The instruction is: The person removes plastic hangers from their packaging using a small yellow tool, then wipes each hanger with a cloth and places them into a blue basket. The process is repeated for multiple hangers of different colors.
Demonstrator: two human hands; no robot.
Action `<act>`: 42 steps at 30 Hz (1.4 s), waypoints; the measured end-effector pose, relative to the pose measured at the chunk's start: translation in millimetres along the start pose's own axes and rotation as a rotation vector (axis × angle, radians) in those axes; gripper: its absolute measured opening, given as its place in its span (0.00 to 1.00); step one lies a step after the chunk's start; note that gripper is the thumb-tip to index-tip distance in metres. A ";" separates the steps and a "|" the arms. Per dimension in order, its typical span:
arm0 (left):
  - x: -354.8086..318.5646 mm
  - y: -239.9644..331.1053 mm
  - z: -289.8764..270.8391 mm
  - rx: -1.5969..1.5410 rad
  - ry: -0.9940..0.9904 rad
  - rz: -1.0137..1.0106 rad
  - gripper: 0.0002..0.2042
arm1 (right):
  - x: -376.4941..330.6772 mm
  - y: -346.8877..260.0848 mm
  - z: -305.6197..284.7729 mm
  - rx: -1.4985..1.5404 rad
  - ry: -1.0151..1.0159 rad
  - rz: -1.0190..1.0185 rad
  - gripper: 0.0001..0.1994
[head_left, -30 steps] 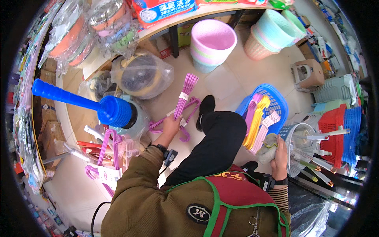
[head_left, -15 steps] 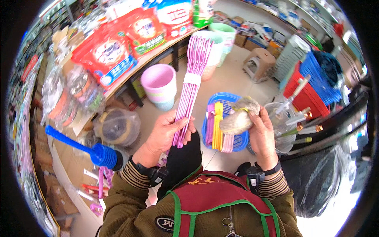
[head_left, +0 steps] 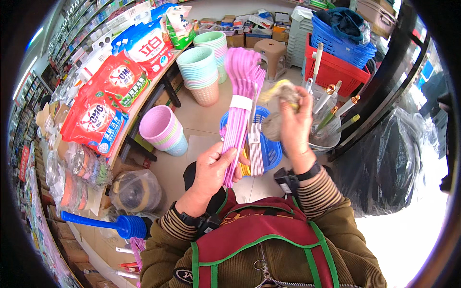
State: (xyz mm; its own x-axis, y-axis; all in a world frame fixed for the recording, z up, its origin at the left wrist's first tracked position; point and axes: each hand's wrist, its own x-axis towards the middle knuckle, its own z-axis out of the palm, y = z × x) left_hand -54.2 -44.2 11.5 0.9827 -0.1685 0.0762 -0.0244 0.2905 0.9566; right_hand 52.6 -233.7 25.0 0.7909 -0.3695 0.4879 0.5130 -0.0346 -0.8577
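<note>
Left hand (head_left: 211,168) fingers clenched low on the banded pink utensil bundle (head_left: 242,103), which sticks upright above them. Right hand (head_left: 293,117) fingers gripping a grey rag (head_left: 281,108) beside its top. Risk: low grip, bundle tips or slides into the blue basket (head_left: 269,149) below.

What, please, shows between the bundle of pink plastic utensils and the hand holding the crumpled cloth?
In the head view, between the bundle of pink plastic utensils and the right hand shows the blue plastic basket on the floor below.

Pink bucket (head_left: 161,128); red basket (head_left: 336,72); blue plunger (head_left: 113,224).
</note>
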 end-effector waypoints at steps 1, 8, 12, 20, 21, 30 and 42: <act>1.2 2.3 0.0 -0.025 0.018 -0.008 0.11 | 3.4 2.7 -7.7 0.243 -0.018 0.108 0.15; 12.0 0.4 22.2 0.086 0.010 0.151 0.11 | -40.3 -14.4 -14.0 0.712 -0.662 0.792 0.13; 8.8 6.0 23.7 0.328 -0.041 0.183 0.08 | -43.3 -28.8 -12.3 0.656 -0.619 0.744 0.07; 44.1 22.5 12.5 0.180 0.075 0.015 0.13 | -46.7 -18.3 -22.1 0.179 -0.827 0.278 0.13; 46.5 22.7 12.6 0.206 0.039 0.022 0.12 | -47.3 -16.4 -22.2 0.113 -0.844 0.162 0.14; 38.6 -8.2 15.2 0.070 0.212 0.024 0.04 | -51.4 -9.2 -23.7 -0.275 -0.809 0.040 0.19; 40.4 -10.5 11.1 -0.138 0.335 0.003 0.07 | -41.2 2.3 -22.8 0.552 -0.504 0.643 0.13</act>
State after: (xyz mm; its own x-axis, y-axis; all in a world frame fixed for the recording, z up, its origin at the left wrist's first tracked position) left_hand -16.3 -64.5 7.7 0.9889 0.1436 -0.0388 -0.0252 0.4185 0.9079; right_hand 13.6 -239.8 -0.7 0.9577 0.2773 0.0773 -0.0818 0.5196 -0.8505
